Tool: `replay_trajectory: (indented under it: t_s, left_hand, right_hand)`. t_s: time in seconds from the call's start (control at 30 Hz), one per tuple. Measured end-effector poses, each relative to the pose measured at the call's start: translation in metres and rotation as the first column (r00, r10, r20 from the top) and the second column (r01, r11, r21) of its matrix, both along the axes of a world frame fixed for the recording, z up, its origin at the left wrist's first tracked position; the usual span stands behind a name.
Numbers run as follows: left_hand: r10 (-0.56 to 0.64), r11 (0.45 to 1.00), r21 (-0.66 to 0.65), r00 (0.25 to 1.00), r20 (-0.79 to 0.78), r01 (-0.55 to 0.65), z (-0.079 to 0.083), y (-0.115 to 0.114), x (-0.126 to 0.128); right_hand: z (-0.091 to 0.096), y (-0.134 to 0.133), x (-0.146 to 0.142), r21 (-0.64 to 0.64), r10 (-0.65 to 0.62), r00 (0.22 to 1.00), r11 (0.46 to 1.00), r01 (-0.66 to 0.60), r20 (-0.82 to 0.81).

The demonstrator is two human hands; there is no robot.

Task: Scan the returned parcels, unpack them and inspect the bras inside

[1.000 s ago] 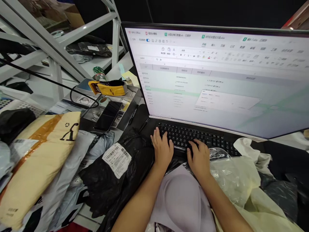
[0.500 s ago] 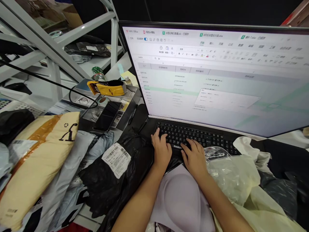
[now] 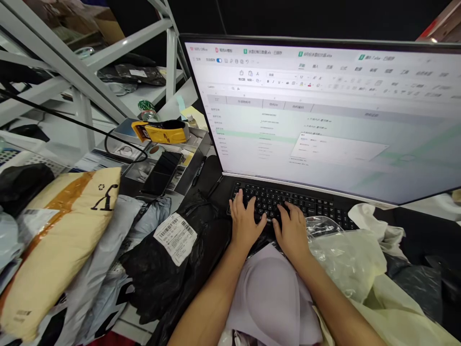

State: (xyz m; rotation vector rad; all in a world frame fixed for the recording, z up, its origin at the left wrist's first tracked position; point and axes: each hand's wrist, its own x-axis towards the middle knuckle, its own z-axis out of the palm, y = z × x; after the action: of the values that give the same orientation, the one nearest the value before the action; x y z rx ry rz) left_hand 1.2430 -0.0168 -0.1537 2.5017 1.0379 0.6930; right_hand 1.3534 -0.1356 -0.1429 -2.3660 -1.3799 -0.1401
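Note:
My left hand and my right hand rest side by side on the left half of a black keyboard, fingers spread over the keys and holding nothing. Right behind the keyboard stands a wide monitor showing a spreadsheet with a small dialog box. A pale lilac padded garment lies under my forearms. A black parcel bag with a white barcode label sits just left of my left hand.
Tan and grey mailer bags pile up at the left. A yellow tape dispenser and a black phone lie on a metal tray. Crumpled clear and pale yellow plastic bags fill the right. A white shelf frame rises behind.
My right hand has slid left along the keyboard and now lies closer to my left hand. The left hand has shifted a little to the right. Fingers move over the keys.

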Motion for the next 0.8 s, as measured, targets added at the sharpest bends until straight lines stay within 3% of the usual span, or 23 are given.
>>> replay_trajectory:
  t_s: [0.4,0.8]
  left_hand:
    - [-0.080,0.996,0.042,0.995,0.063,0.078,-0.002,0.004,-0.003]
    - [-0.099,0.995,0.034,0.994,0.053,0.097,-0.004,0.005,-0.002]
  right_hand:
    - [0.011,0.025,-0.008,-0.091,-0.079,0.997,0.993,0.080,0.013]
    - [0.004,0.011,-0.007,-0.082,-0.058,0.998,0.995,0.059,0.014]
